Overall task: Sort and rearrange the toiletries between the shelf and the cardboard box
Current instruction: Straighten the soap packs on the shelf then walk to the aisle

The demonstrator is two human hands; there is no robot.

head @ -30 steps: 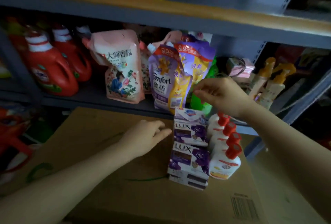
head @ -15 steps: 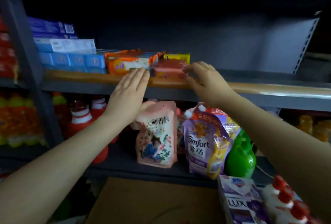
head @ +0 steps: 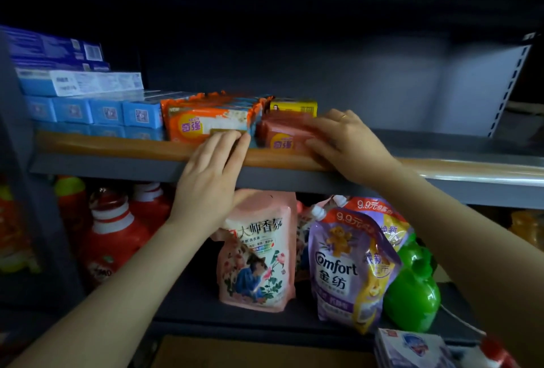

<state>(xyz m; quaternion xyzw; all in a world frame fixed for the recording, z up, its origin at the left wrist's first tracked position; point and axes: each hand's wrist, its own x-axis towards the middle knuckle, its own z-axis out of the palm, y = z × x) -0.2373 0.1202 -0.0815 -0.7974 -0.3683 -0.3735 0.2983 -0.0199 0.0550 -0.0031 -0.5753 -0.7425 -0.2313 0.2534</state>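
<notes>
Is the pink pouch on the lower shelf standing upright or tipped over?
Upright. The pink pouch stands on its base on the lower shelf, printed front facing out, its top just below the left hand.

Shop, price-tagged refill pouches (head: 347, 261), stocked shelf (head: 441, 167)

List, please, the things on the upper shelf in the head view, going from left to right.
Blue boxes → orange soap pack, touched by the left hand → pink-red soap pack, with a yellow box behind it → right hand.
</notes>
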